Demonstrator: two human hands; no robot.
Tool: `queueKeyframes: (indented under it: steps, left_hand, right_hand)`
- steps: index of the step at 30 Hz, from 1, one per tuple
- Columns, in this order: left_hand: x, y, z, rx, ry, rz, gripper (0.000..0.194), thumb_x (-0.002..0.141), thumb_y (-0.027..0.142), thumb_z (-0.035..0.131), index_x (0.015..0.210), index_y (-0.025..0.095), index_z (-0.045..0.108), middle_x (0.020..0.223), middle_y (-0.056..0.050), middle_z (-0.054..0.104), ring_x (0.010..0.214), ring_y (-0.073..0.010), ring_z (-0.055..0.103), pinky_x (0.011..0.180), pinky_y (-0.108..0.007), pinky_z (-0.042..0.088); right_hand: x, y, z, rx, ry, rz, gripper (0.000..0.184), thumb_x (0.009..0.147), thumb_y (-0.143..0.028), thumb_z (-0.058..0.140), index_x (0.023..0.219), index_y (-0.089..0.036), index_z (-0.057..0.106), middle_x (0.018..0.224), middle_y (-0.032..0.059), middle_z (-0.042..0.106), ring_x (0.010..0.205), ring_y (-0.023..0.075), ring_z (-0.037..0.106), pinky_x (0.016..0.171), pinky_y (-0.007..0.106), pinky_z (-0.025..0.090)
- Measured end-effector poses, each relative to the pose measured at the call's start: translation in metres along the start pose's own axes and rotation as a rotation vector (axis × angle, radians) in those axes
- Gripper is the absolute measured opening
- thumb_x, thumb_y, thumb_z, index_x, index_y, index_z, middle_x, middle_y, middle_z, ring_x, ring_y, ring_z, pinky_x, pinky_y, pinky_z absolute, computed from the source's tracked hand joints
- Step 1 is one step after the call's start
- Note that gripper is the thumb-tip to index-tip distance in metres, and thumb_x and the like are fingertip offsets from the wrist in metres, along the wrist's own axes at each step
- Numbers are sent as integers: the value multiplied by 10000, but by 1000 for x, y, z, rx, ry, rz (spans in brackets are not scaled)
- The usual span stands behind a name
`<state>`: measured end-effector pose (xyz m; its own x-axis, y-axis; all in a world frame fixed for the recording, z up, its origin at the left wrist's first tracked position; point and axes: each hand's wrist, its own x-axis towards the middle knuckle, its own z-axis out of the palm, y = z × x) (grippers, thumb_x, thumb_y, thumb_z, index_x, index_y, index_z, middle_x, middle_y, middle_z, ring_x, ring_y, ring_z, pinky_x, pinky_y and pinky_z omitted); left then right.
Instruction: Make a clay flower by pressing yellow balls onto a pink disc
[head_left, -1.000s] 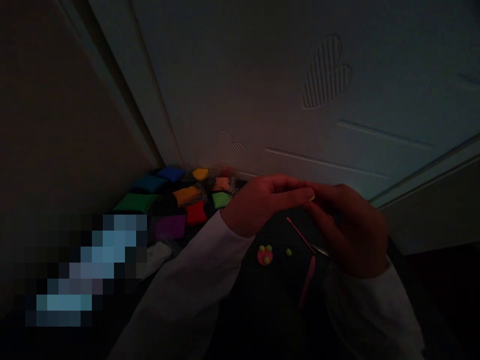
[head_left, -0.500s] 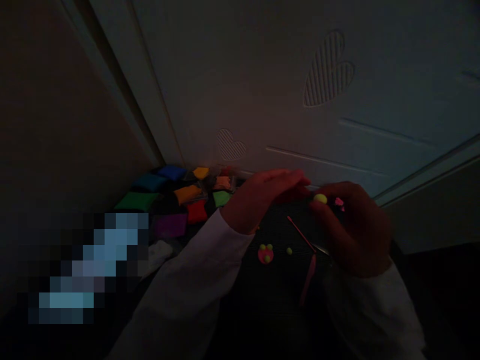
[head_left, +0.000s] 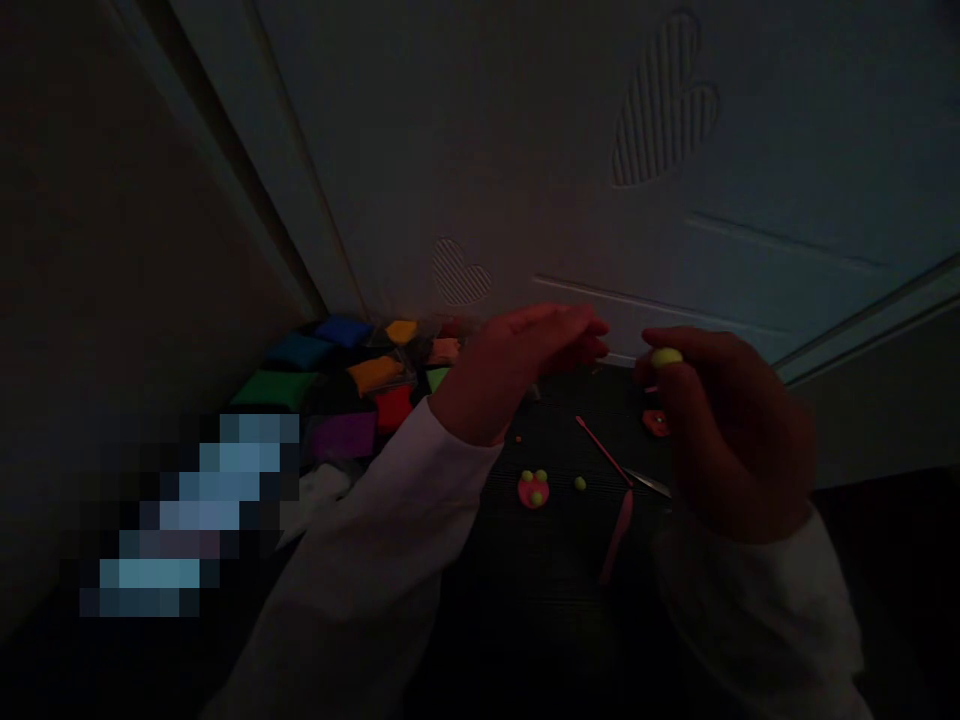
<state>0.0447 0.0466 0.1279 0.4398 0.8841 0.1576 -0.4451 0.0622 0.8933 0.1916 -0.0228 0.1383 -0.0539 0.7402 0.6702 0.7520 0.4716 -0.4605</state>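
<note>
Between thumb and fingers, my right hand (head_left: pixel 739 430) pinches a yellow-green clay ball (head_left: pixel 667 357) above the dark table. My left hand (head_left: pixel 525 360) is raised beside it, fingers stretched out, nothing visible in it. Below the hands lies a pink clay disc (head_left: pixel 533 493) bearing three small yellow-green balls. A loose small green clay ball (head_left: pixel 580 483) sits just right of the disc. Further right are a thin pink modelling tool (head_left: pixel 602 450), a pink clay knife (head_left: pixel 618 538) and a pointed metal blade (head_left: pixel 646 482), partly hidden by my right hand.
Packets of coloured clay, among them green (head_left: pixel 274 389), purple (head_left: pixel 343 435) and orange (head_left: pixel 375 374), crowd the table's left side. A crumpled white wrapper (head_left: pixel 319 495) lies near my left sleeve. A reddish piece (head_left: pixel 655 423) rests behind my right hand. A white panel (head_left: pixel 510 150) with hearts rises behind.
My right hand has moved right and slightly up with the yellow-green ball, widening the gap between my hands. The whole view has shifted a little; the disc and tools lie as before.
</note>
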Motion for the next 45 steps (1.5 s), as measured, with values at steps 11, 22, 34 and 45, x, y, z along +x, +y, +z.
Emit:
queueKeyframes:
  steps: [11,22,34,45]
  left_hand:
    - [-42,-38,-22,792,25,82,277,724,363,544,916,177,615,844,-31,635,779,-132,560,711,-237,389]
    - [-69,-89,-44,424,21,-295,299,675,273,617,940,157,542,848,-21,647,753,-98,614,706,-222,488]
    - [-69,-89,-52,551,3,-330,227,693,284,602,886,167,585,856,-10,666,774,-105,623,718,-214,493]
    - [-71,-95,-60,1210,-191,-147,283,747,371,514,961,216,617,942,7,667,777,-103,611,683,-202,463]
  right_hand:
    - [-54,26,9,119,-193,133,294,724,-210,574,1014,-236,531,905,17,595,817,134,569,713,277,472]
    - [-86,46,49,83,-384,18,243,745,-189,548,988,-195,550,930,49,600,890,132,556,776,276,472]
    - [-92,51,50,-12,-429,-19,351,744,-213,557,1086,-171,485,992,50,605,933,116,538,814,250,435]
    - [-95,62,51,-274,-680,77,273,785,-420,451,1002,-287,549,977,-17,610,909,182,512,799,392,288]
